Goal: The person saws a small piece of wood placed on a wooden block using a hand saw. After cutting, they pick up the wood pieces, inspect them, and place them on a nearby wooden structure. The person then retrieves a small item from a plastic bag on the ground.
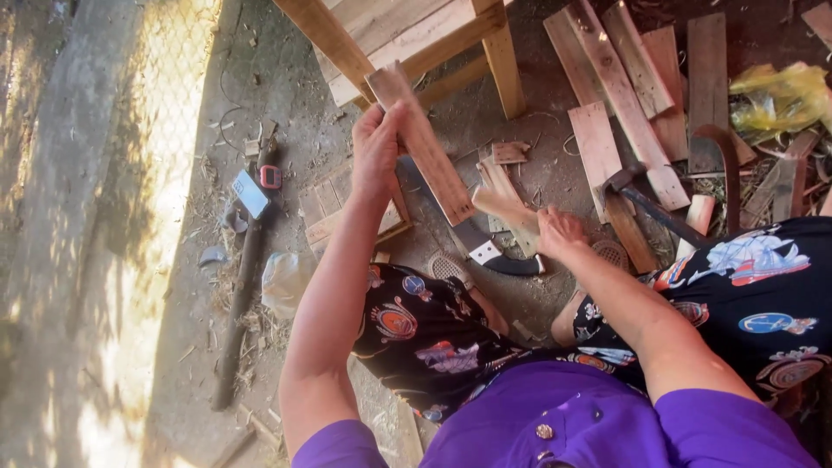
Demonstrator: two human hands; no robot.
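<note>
A flat reddish-brown wooden slat (422,143) is held upright and tilted in the middle of the view, its lower end on a large knife with a black-and-white handle (490,252) that lies on the dirt ground (199,286). The slat's upper end is clamped by the left hand (376,149), fingers wrapped around its edge. A short pale wooden billet (510,213) is gripped by the right hand (559,232), closed around its lower end, just beside the slat's lower end.

Progress, judged: slat looks whole, no split visible along it; a few short wood offcuts (507,153) lie close by, so some pieces may already be done. Cannot be told for sure.

Around: a pale wooden stool frame (416,39) stands behind the slat. A pile of flat boards (637,78) lies to the right, with a dark-headed hammer (637,195) on it. A yellow plastic bag (780,95) is at far right. A long dark stick (247,269) lies to the left.
</note>
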